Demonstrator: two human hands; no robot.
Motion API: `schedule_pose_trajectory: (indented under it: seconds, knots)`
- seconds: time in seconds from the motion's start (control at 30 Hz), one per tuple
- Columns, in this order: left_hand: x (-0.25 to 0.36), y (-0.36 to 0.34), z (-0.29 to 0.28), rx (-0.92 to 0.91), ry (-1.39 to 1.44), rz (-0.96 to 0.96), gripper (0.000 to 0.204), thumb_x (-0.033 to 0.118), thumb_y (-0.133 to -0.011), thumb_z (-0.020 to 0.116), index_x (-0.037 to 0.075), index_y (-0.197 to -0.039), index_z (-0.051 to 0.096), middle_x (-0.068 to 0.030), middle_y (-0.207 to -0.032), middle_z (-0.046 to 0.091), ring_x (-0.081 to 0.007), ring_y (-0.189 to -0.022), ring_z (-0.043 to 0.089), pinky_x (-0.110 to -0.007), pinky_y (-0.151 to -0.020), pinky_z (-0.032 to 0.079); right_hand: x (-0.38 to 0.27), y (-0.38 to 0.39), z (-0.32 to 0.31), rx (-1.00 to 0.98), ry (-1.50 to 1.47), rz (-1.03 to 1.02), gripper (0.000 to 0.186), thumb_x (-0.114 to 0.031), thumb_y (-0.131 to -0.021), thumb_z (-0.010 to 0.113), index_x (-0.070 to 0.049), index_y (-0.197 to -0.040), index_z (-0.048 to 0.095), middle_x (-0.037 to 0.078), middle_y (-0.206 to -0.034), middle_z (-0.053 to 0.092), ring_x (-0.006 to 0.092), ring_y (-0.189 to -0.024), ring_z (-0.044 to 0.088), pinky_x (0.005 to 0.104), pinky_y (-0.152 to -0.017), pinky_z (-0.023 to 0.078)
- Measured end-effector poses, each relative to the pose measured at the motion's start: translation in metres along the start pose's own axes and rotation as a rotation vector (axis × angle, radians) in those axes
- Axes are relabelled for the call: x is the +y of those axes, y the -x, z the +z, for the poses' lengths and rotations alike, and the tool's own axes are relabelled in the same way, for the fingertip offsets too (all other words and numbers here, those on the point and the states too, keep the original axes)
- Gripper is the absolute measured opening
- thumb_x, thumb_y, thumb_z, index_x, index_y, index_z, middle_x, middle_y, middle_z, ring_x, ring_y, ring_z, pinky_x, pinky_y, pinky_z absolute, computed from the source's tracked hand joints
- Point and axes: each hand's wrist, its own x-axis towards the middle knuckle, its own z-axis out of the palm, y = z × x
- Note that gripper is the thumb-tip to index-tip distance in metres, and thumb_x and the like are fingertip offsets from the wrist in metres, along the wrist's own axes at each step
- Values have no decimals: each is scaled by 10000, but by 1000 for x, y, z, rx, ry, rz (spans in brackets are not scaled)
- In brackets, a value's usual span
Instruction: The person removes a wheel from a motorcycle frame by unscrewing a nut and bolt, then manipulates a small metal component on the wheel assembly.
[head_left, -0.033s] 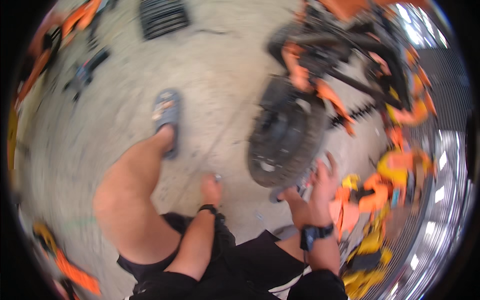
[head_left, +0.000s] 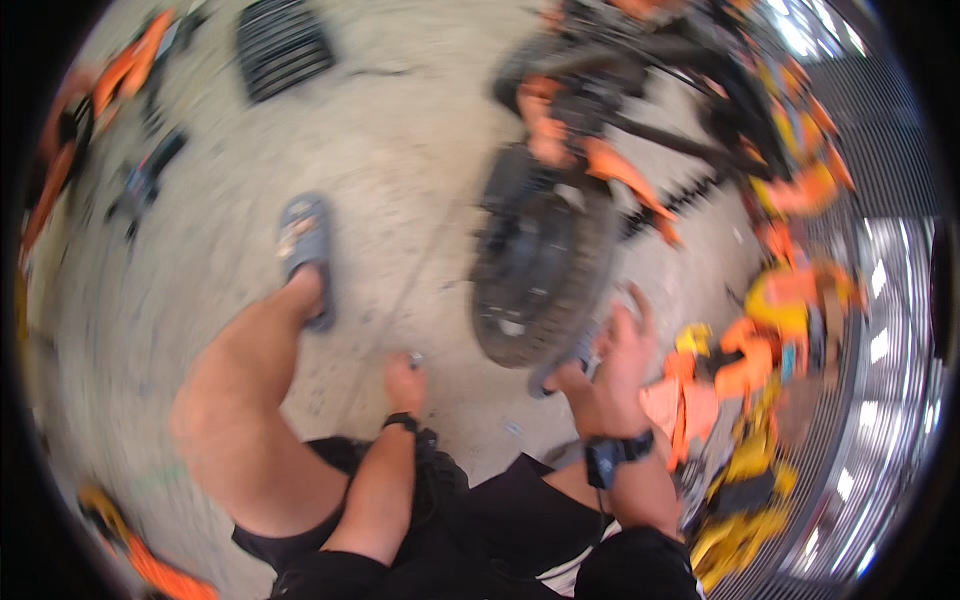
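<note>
My left hand (head_left: 404,382) hangs over the floor between my legs, its fingers closed. A small shiny metal piece (head_left: 416,360) pokes out of it; its kind is too small and blurred to tell. Just ahead and to the right a dark wheel with a knobby tyre (head_left: 545,270) stands tilted, attached to a black and orange machine frame (head_left: 640,90). My right hand (head_left: 625,345) is beside the tyre's near right edge with its fingers spread, holding nothing that I can see. Whether it touches the tyre is unclear.
Orange and yellow plastic parts (head_left: 750,500) lie along the right side by a corrugated metal wall (head_left: 890,130). A black slatted panel (head_left: 285,48) lies at the far left, a dark tool-like object (head_left: 147,185) nearer. My feet, one in a grey clog (head_left: 306,245), stand on the concrete floor.
The whole scene has shifted slightly left in the view, with motion blur. Both hands keep nearly the same pose; the wheel stays in place beside my right hand.
</note>
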Motion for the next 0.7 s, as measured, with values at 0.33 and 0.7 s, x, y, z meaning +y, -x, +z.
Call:
schedule_pose_trajectory:
  seconds: [0.33, 0.7]
  knots:
    - [-7, -22, -28, -6, -17, 120, 318, 51, -694, 685, -39, -994, 637, -210, -964, 614, -381, -917, 598, -421, -819, 479, -22, 14, -4, -402, -584, 205, 276, -117, -921, 537, 2, -1169, 549, -8, -657, 464, 64, -502, 389, 222, -451, 313]
    - [-1, -25, -39, -149, -153, 271, 301, 65, -681, 713, -39, -957, 654, -223, -925, 649, -374, -882, 625, -424, -802, 492, -8, 12, -29, -519, -909, 586, 275, -147, -886, 532, -41, -1141, 532, -25, -714, 483, 82, -562, 397, 247, -526, 337]
